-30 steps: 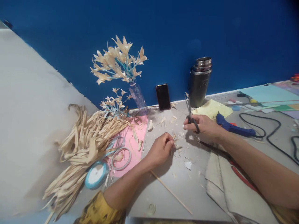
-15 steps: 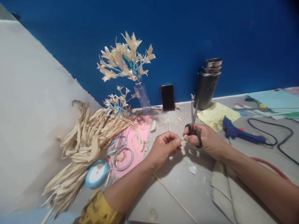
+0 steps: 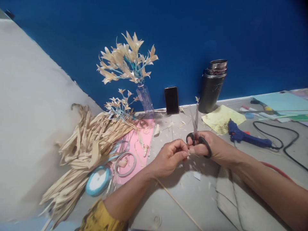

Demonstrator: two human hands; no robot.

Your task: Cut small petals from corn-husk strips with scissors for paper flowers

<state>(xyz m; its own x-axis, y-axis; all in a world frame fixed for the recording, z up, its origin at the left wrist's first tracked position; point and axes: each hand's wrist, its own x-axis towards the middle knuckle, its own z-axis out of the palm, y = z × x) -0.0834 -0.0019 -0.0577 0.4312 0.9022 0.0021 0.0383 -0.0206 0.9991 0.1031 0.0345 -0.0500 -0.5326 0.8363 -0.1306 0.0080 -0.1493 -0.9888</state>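
Observation:
Black-handled scissors (image 3: 195, 123) point upward with their blades slightly apart, looped on the fingers of my right hand (image 3: 207, 144). The right fingertips pinch close to those of my left hand (image 3: 172, 155), which is closed on a small pale scrap (image 3: 188, 152), partly hidden between the hands. Beneath them, pale trimmings and a white paper piece (image 3: 197, 175) lie on the grey table (image 3: 178, 192). A thin stick (image 3: 178, 203) rests below my left wrist.
Dried husks (image 3: 84, 150), a blue ribbon roll (image 3: 98, 180) and pink paper (image 3: 137, 166) lie left. Husk flowers (image 3: 130, 57), a phone (image 3: 171, 100) and a dark flask (image 3: 213, 86) stand at the back. Right are yellow paper (image 3: 220, 118) and a blue glue gun (image 3: 247, 136) with its cord.
The hands have come closer together, fingertips now almost touching. The scissors have tilted left and turned, with both finger loops showing more clearly. The whole view has shifted slightly.

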